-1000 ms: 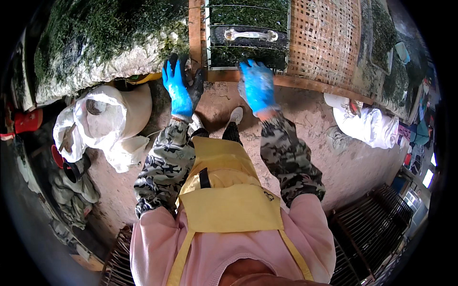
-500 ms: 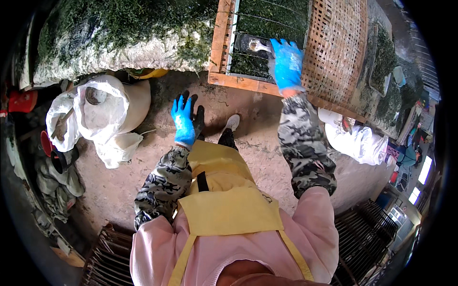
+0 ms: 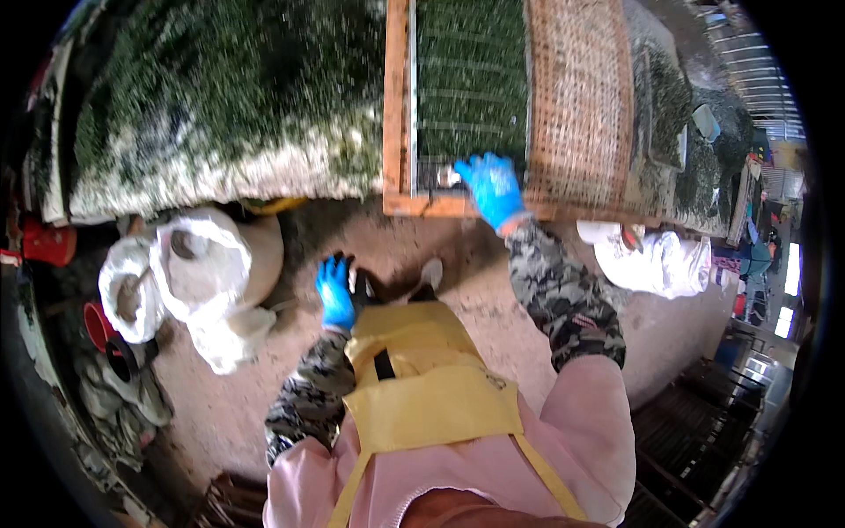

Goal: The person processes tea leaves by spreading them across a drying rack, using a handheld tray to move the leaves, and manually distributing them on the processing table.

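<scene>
My right hand [image 3: 493,189], in a blue glove, is at the near end of a wooden frame [image 3: 398,114]. Its fingers close round the pale handle of a flat, dark, trowel-like tool [image 3: 447,176], partly hidden by the hand and blurred. Under and beyond the tool, chopped dark-green, seaweed-like material [image 3: 471,97] fills a long strip crossed by thin bars. To the right of that strip lies a woven slatted mat [image 3: 576,106]. My left hand [image 3: 334,295], also gloved in blue, hangs over the floor beside my yellow apron, fingers stretched and holding nothing.
A heap of loose green strands [image 3: 238,70] covers the bench on the left. White sacks [image 3: 207,268] stand on the floor beneath it, near a red bucket [image 3: 48,242]. Another white bag [image 3: 656,264] sits below the bench on the right. Dark racks [image 3: 695,431] stand behind at right.
My right hand has drawn the trowel-like tool toward me, to the near end of the strip. My left hand has lowered slightly. The whole view has shifted, bringing more of the bench into sight.
</scene>
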`<action>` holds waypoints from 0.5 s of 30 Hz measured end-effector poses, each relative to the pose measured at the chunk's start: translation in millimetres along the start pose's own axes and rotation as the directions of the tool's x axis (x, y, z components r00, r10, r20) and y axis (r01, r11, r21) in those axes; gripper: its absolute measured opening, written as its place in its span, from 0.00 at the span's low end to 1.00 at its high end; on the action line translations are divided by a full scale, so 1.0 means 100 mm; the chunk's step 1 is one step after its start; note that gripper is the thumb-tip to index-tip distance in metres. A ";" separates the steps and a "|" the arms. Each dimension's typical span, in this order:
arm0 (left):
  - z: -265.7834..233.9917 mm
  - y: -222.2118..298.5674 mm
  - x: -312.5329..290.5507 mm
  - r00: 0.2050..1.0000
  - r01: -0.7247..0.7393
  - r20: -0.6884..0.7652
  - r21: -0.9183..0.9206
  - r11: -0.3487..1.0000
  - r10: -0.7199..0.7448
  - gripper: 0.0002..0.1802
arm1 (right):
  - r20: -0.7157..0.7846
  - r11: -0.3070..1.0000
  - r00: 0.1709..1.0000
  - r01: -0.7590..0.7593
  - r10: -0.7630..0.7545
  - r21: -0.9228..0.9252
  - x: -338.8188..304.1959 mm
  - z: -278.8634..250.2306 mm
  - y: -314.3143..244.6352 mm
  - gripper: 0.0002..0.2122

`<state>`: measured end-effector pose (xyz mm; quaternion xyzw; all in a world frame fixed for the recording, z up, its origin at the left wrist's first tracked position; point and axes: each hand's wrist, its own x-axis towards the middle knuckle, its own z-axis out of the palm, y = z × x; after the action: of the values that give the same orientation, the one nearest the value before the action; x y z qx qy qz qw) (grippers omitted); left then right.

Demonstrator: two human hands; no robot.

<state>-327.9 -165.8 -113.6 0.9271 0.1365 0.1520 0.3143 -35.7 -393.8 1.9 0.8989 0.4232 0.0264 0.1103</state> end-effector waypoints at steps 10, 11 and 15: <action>0.45 1.17 0.96 0.991 0.114 -0.063 -0.054 0.992 -0.118 0.32 | -0.163 0.965 0.979 0.156 -0.122 0.213 0.07 -0.06 0.29 0.07; 0.54 1.17 0.99 0.989 0.105 -0.103 -0.020 0.994 -0.106 0.32 | -0.146 0.960 0.985 0.125 -0.090 0.252 0.02 -0.22 0.31 0.10; 0.75 1.34 1.00 0.966 0.223 -0.146 0.054 0.973 -0.213 0.28 | -0.369 0.789 0.905 0.064 0.212 0.611 -0.40 -0.26 0.71 0.16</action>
<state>-187.3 -274.4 -66.8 0.9040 0.2645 0.1757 0.2863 -11.1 -463.8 44.5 0.8749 0.3859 0.0851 -0.2799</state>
